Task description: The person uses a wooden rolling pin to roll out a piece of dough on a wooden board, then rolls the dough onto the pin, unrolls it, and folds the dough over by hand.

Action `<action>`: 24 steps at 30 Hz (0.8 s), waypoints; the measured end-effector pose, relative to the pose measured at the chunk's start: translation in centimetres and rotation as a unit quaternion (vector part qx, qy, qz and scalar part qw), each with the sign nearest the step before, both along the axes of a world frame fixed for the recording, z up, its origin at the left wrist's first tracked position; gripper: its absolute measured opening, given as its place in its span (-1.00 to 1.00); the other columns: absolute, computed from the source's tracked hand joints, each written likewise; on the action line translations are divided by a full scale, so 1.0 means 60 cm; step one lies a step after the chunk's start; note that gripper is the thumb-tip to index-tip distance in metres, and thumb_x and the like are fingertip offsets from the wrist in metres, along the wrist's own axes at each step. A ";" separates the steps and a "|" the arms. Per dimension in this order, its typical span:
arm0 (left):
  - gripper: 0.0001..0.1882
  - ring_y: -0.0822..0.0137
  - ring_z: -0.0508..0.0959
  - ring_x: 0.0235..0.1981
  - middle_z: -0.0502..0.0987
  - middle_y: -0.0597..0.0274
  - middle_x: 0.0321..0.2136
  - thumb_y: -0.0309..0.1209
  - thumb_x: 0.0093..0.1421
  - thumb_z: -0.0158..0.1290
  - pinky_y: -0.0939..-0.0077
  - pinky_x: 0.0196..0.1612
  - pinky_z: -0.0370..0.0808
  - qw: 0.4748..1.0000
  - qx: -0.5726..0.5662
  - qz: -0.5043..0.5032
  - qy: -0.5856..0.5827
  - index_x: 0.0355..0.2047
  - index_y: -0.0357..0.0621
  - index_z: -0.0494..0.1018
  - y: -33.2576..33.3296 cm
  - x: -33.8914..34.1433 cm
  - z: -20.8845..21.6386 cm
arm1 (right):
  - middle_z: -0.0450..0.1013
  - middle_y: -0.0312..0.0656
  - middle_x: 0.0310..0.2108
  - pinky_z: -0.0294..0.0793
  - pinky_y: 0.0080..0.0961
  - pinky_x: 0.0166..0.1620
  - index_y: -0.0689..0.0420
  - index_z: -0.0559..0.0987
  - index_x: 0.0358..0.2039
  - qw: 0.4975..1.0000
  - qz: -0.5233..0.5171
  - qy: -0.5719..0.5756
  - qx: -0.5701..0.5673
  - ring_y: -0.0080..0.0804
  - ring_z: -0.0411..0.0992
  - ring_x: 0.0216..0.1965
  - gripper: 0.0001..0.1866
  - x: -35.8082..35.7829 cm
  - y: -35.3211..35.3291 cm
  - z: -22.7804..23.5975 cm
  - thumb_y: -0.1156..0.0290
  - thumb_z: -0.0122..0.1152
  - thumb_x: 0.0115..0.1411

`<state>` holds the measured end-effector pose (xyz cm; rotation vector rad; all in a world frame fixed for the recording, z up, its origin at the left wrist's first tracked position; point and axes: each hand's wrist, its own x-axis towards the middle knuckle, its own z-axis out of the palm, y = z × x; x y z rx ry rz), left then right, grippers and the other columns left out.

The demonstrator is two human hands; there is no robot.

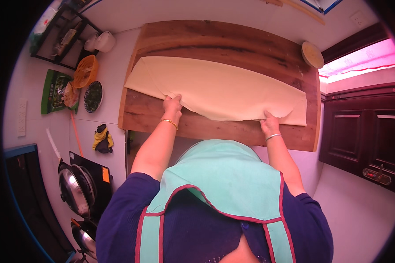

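Observation:
A wide, pale sheet of rolled dough (219,87) lies folded over lengthwise across a brown wooden board (197,37). Its near edge is uneven and slightly lifted between my hands. My left hand (173,105), with a gold bangle at the wrist, pinches that edge left of the middle, thumb on top. Toward the right end, my right hand (270,122), wearing a silver bangle, grips the same edge with the thumb above. The fingers of both hands are partly hidden beneath the dough.
A round pale bowl (312,55) stands at the board's far right corner. On the left are an orange basket (86,71), a dish of greens (93,96), a green bag (55,92) and a lidded wok (74,188). A dark wooden cabinet (366,131) is at the right.

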<state>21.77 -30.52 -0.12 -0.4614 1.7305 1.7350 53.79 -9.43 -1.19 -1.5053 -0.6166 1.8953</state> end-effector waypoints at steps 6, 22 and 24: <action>-0.80 0.40 0.54 -0.39 0.52 0.24 -0.34 -0.56 0.16 0.12 0.53 -0.52 0.35 0.997 0.036 -0.032 0.057 -0.20 -0.15 0.39 0.002 -0.021 -0.004 | 0.41 -0.14 -0.03 0.48 -0.28 -0.11 0.14 0.37 0.01 0.999 -0.016 -0.041 -0.010 -0.25 0.45 -0.07 -0.63 -0.011 -0.005 0.009 0.63 0.14 0.18; -0.80 0.44 0.55 -0.21 0.54 0.39 -0.23 -0.41 0.20 0.16 0.51 -0.17 0.51 0.983 -0.063 -0.174 -0.015 -0.18 -0.07 0.43 -0.022 -0.003 0.001 | 0.41 -0.25 -0.05 0.31 -0.19 0.00 0.02 0.32 -0.02 0.997 -0.067 0.017 -0.031 -0.30 0.39 -0.03 -0.56 0.004 0.009 -0.016 0.57 0.25 0.11; -0.80 0.45 0.55 -0.22 0.54 0.40 -0.24 -0.40 0.20 0.16 0.52 -0.17 0.50 0.981 -0.075 -0.176 -0.020 -0.19 -0.06 0.43 -0.024 0.000 0.010 | 0.41 -0.23 -0.01 0.26 -0.16 0.09 0.03 0.30 0.00 0.997 -0.067 -0.032 0.005 -0.27 0.38 0.04 -0.54 0.004 0.013 -0.006 0.57 0.24 0.12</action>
